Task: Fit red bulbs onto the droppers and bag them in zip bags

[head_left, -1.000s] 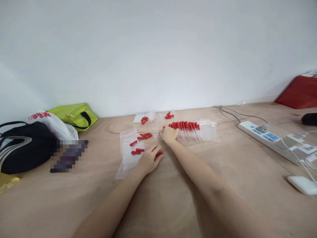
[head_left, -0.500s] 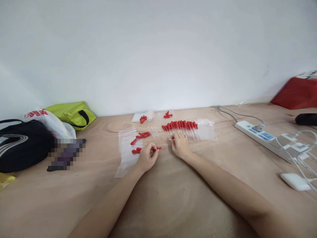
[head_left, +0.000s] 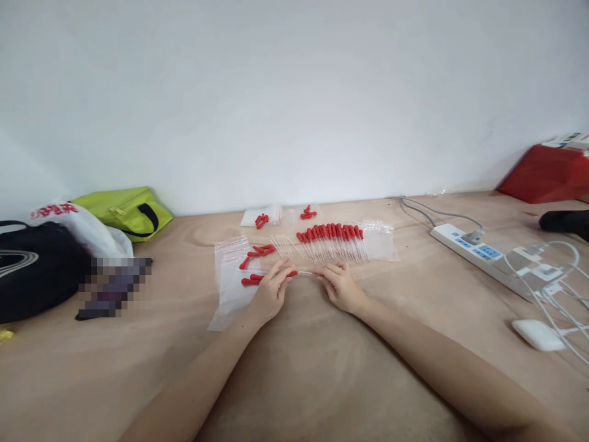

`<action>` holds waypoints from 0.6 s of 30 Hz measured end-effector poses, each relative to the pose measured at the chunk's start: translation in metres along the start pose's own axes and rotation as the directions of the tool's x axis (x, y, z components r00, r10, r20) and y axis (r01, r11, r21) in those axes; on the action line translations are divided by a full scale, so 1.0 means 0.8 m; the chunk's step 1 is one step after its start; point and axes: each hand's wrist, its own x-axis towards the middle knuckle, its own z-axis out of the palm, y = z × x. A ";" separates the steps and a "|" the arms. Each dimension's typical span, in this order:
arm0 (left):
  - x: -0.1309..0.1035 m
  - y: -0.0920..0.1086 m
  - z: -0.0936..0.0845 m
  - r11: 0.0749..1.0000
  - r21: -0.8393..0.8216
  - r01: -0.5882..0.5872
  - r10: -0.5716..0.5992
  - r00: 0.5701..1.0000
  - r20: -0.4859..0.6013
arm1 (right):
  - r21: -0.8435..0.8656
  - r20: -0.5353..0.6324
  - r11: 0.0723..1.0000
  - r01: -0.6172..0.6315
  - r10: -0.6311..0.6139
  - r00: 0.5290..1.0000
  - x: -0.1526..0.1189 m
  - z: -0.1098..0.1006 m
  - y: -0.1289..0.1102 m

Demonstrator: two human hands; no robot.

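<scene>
My left hand (head_left: 270, 291) pinches a red rubber dropper bulb (head_left: 292, 274), whose end sticks out past the fingertips. A thin clear glass dropper tube (head_left: 305, 272) runs from that bulb to my right hand (head_left: 341, 290), which grips its other end. Bulb and tube meet, but how deep the tube sits is too small to tell. Behind my right hand lies a row of red-capped droppers (head_left: 329, 233). Bare glass tubes (head_left: 281, 245) rest behind my left hand. Loose red bulbs (head_left: 251, 280) lie beside it on clear zip bags (head_left: 230, 301).
More red bulbs (head_left: 262, 220) and bags lie near the wall. A clear bag (head_left: 381, 242) is right of the dropper row. On the right are a power strip (head_left: 497, 261), cables and a white case (head_left: 537, 334); a green bag (head_left: 124, 212) and black bag (head_left: 50, 270) stand left.
My right hand has come away from the dropper row with a glass tube, bringing it against the bulb in my left hand. The view has shifted slightly.
</scene>
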 end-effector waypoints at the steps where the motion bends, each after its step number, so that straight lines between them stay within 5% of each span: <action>1: 0.000 0.000 0.000 1.000 -0.005 -0.002 0.002 1.000 0.008 | 0.003 0.001 1.000 -0.001 0.001 1.000 0.000 -0.001 0.000; 18: 0.006 0.017 -0.012 0.998 0.007 -0.066 0.064 0.989 0.136 | -0.084 0.044 0.992 0.098 -0.095 0.995 0.002 -0.011 0.008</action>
